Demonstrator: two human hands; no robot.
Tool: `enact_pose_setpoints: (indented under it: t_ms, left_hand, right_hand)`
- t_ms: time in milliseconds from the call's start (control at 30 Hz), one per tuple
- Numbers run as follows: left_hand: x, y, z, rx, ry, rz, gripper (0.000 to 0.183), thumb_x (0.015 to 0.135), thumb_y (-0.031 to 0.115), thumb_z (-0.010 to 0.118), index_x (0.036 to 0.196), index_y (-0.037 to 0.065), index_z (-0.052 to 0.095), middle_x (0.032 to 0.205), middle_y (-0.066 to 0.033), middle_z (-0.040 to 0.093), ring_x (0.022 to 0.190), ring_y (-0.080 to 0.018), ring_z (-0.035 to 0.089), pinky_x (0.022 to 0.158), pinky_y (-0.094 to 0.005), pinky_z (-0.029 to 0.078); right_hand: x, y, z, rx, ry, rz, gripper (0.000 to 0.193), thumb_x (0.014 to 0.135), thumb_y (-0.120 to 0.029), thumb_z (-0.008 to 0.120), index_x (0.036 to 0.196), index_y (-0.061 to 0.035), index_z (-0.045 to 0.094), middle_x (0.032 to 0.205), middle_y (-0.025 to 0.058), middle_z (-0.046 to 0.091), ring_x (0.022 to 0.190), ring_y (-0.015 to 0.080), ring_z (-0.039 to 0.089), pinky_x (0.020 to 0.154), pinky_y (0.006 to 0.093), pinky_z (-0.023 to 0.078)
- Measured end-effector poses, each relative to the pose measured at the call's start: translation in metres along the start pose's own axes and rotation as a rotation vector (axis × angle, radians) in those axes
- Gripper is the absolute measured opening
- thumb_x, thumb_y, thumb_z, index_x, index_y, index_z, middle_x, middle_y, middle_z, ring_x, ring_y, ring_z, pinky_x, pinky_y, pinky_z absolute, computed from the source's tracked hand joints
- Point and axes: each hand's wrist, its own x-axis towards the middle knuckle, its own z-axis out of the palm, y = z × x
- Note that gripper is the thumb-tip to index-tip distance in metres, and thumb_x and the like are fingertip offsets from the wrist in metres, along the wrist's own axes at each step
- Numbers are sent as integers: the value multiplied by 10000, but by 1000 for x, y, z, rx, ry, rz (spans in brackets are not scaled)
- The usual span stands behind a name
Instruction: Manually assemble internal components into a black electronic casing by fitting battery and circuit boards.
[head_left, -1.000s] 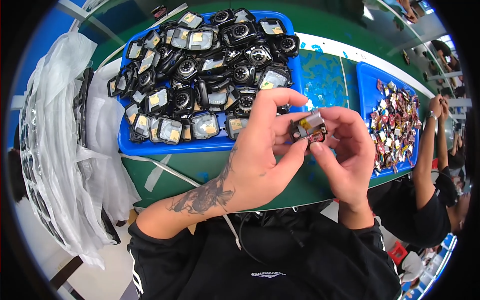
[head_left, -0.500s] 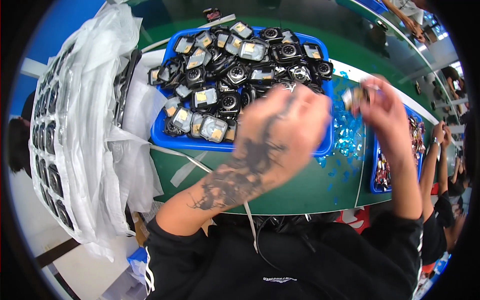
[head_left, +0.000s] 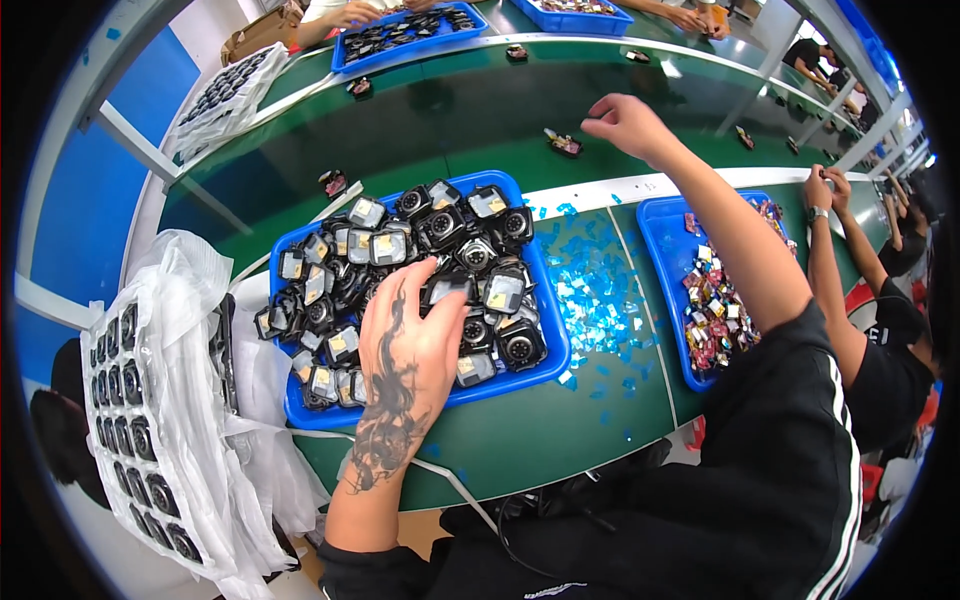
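My left hand point(head_left: 405, 335), with a tattoo running over its back and forearm, is over a blue tray point(head_left: 562, 362) heaped with black smartwatch cases. Its thumb and fingers are spread around one watch case point(head_left: 450, 288) in the pile; whether they touch it is hard to tell. My right hand point(head_left: 628, 130) reaches out over the dark green conveyor belt point(head_left: 440, 125), fingers loosely bent and apart, holding nothing. Just left of its fingertips, a watch case point(head_left: 563, 143) with pinkish and light parts lies on the belt.
Blue film scraps point(head_left: 600, 310) litter the table between the tray and a second blue tray point(head_left: 650, 215) of small shiny parts. White-wrapped stacks point(head_left: 165, 400) stand at left. Other watch cases point(head_left: 517, 53) dot the belt. Co-workers' hands point(head_left: 355, 14) show across it and at right.
The view has swung to show more of the belt. My right hand has moved out over the belt and no longer holds the small piece. My left hand's fingers are now spread.
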Motion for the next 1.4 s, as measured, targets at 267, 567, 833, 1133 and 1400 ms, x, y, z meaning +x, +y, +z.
enact_pose_setpoints:
  t_ms: [267,567,833,1133,1400]
  left_hand:
    - [6,28,4,-127,137,414,316,643,43,759,952,106,744,795,-11,539,725,-190,604,562,-305,490]
    - [-4,49,-1,-860,-367,-176,496,794,-14,729,1252,-11,539,985,-99,604,727,-113,602,548,-228,487]
    - [-21,54,7,-1478,-729,-720,239,884,-36,631,1118,-43,582,916,-87,663,718,-162,698,632,-255,575]
    - [-12,51,15,-1633,-544,-853,183,924,-41,555,1105,-51,529,1034,-130,621,847,-239,707,735,-303,610]
    - [-11,54,12,-1629,-506,-860,406,952,-6,524,1333,-2,384,1111,-156,589,889,-220,695,773,-309,583]
  right_hand:
    - [-184,-101,7,920,-762,16,277,1008,-261,545,935,-7,630,806,16,656,678,73,599,638,232,509]
    - [-227,-100,-3,103,-362,-471,214,914,-240,586,829,-45,598,762,142,633,720,359,650,642,466,515]
    - [-215,-56,-44,205,-148,-359,143,833,-109,729,926,-19,671,765,103,649,697,234,662,622,326,518]
    - [-215,33,-62,-261,-13,81,113,811,-55,711,848,0,620,720,99,626,651,211,610,619,327,486]
    - [-221,44,-52,78,138,183,117,833,-52,702,896,21,635,756,71,633,609,126,558,585,282,473]
